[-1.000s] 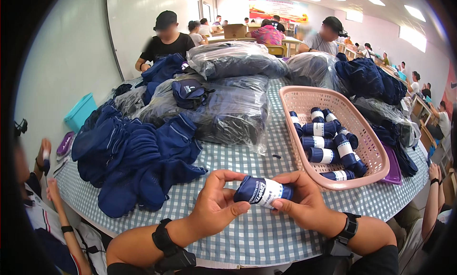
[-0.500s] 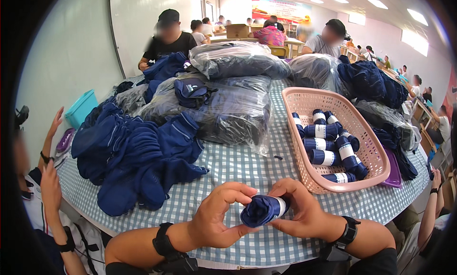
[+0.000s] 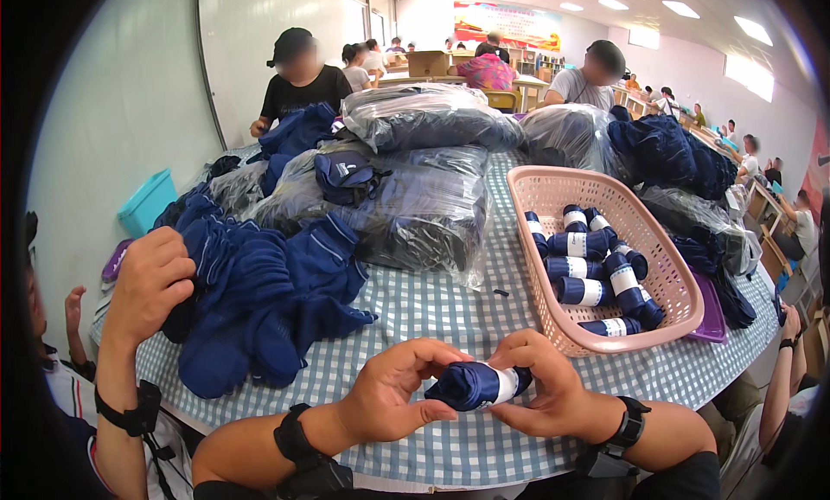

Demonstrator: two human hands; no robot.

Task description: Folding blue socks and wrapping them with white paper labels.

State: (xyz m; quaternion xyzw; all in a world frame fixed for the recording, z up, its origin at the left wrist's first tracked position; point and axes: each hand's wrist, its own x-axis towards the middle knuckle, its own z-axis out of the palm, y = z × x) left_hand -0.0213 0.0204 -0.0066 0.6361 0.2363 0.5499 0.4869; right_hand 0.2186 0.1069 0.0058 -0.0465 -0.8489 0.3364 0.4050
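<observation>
A navy cloth roll [image 3: 477,386] with a white paper band around it lies sideways between my two hands, low over the near part of the table. My left hand [image 3: 399,394] closes its thumb and fingers on the roll's left end, where the spiral folds show. Around the right end curl the thumb and fingers of my right hand [image 3: 552,386], which partly cover it. Several similar banded rolls [image 3: 577,268] lie in a pink perforated plastic basket [image 3: 683,275], just beyond my right hand.
A heap of loose navy cloth pieces [image 3: 251,301] covers the table's left. Behind stand plastic-wrapped bundles [image 3: 424,206]. A co-worker's hand [image 3: 151,284] reaches in over the left edge. A purple tray [image 3: 713,314] sits beside the basket, on the checked tablecloth [image 3: 415,310].
The roll has turned more sideways, showing more of its length and band, while my hands stay around it. At left, the co-worker's hand has moved in toward the cloth heap.
</observation>
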